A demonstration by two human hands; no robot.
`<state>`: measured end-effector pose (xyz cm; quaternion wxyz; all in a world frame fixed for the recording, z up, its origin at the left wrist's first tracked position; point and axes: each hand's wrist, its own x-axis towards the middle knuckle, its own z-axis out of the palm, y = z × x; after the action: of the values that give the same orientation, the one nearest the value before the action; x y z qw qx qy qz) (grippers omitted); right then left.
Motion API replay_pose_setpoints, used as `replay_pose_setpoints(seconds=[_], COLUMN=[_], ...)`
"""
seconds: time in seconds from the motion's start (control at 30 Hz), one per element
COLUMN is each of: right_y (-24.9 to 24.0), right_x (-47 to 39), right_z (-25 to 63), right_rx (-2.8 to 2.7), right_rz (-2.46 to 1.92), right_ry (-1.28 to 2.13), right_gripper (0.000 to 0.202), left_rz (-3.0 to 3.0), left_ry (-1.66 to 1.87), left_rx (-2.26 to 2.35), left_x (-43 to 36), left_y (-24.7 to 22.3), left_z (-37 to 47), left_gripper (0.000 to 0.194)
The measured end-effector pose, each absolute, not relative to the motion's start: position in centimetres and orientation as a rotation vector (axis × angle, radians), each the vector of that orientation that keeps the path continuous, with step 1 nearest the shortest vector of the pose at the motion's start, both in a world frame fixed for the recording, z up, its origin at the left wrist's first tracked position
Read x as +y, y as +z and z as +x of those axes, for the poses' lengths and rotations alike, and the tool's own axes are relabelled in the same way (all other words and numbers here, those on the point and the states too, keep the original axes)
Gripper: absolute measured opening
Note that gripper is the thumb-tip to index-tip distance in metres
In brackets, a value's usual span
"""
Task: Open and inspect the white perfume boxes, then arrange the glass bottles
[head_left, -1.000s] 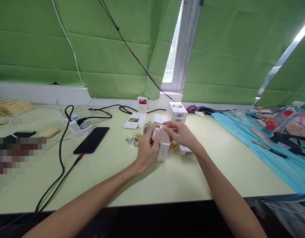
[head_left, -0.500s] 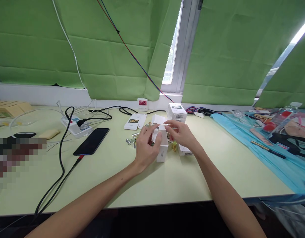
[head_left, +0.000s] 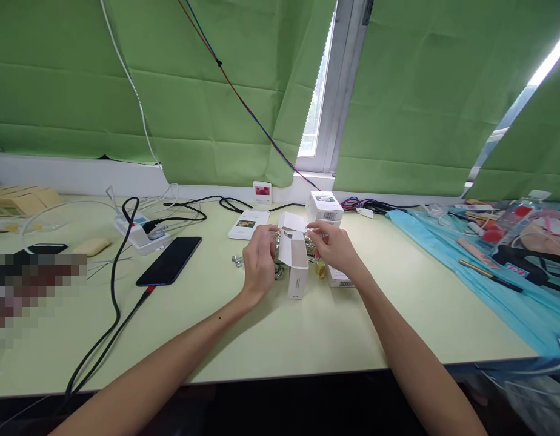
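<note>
A small white carton stands upright on the table in front of me, its top flaps spread open. My left hand is just left of it, above shiny metal parts. Those fingers are bent and slightly blurred, and what they touch is hidden. My right hand is at the carton's right side, thumb and forefinger a little apart near the open flaps, nothing visible between them. Under and beside the hands lie small metal pieces, among them a gold-coloured part. Another white carton lies partly behind my right hand.
Stacked white cartons stand behind. A flattened carton and a small picture box are at the back. Leftward lie a black phone, its cable and a power strip. Blue sheeting with clutter covers the right side.
My left hand has let go of the carton and shifted left, over the metal parts. My right fingers have drawn slightly right from the flaps. The carton's open top now shows more.
</note>
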<state>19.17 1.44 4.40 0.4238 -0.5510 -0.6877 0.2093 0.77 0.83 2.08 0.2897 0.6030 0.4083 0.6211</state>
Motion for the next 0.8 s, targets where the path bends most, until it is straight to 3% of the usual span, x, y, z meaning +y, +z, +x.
replay_pose_setpoints(seconds=[0.37,0.63,0.8], right_y=[4.0,6.2,7.9], right_x=[2.1,3.9,7.1], right_z=[18.8,18.3,17.1], right_rx=[-1.681,-1.712,-1.962], right_rz=[-1.348,-1.459,-1.608], right_ry=[0.531,0.316,0.156], right_gripper=[0.021,0.018,0.028], left_rz=[1.488,1.495,1.492], left_ry=[1.669,1.691,1.705], left_rx=[0.989,0.968,0.967], left_x=[1.2,1.3,1.4], left_y=[2.1,1.7,1.7], left_z=[0.5,0.2,0.1], left_gripper=[0.034,0.037,0.038])
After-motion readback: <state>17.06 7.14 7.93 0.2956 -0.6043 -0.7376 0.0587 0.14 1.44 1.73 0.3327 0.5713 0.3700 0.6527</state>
